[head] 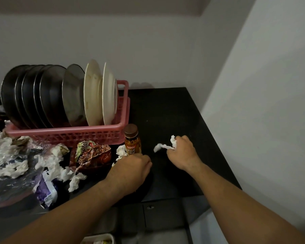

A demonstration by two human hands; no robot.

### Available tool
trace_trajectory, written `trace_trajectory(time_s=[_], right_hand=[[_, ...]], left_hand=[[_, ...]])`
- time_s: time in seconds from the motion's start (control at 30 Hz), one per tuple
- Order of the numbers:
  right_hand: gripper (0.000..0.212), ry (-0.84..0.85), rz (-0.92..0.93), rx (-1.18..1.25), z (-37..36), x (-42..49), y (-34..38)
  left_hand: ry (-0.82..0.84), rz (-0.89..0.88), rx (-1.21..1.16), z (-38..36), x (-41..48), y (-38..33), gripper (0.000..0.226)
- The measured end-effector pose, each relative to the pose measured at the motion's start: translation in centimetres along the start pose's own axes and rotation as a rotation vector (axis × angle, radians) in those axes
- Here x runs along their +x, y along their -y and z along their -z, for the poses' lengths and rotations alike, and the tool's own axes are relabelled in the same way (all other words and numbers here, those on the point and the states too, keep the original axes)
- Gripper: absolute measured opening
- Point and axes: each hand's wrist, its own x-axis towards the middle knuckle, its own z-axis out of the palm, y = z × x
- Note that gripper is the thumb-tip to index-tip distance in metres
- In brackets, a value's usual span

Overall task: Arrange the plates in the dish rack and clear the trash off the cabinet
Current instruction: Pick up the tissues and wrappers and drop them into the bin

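Note:
A pink dish rack [95, 132] on the black cabinet top [165, 111] holds several dark plates [33, 95], a grey plate [74, 95] and white plates [95, 95], all standing on edge. My right hand [182, 152] grips a crumpled white tissue [163, 147] just above the cabinet top. My left hand [130, 169] is lowered at the base of a small brown-capped bottle [132, 140], its fingers curled over white tissue [121, 151] there; its fingertips are hidden. A red snack wrapper [92, 154] lies left of the bottle.
More crumpled tissues [56, 164], clear plastic wrap [5, 152] and a purple-and-white packet [46, 189] litter the left of the cabinet. Walls close in behind and on the right. A cabinet door with a lock [150, 207] is below the front edge.

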Motion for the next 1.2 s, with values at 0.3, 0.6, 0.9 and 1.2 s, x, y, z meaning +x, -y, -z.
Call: trace_trajectory(time_s=[0.3, 0.6, 0.9, 1.2], right_hand=[[0.02, -0.124, -0.036, 0.122, 0.3, -2.6, 1.4], [0.016, -0.284, -0.256, 0.522, -0.9, -7.5, 7.2], [0.034, -0.288, -0.334, 0.742, -6.2, -13.5, 15.9], [0.016, -0.307, -0.327, 0.634, -7.9, -17.6, 19.1]], left_hand=[[-0.026, -0.056, -0.015, 1.3, -1.2, 1.0, 0.027], [-0.099, -0.207, -0.04, 5.0, -3.6, 6.3, 0.018], [-0.099, -0.36, -0.072, 8.8, -8.8, 13.0, 0.024], [-0.096, -0.356, -0.106, 10.0, -12.5, 15.2, 0.022]])
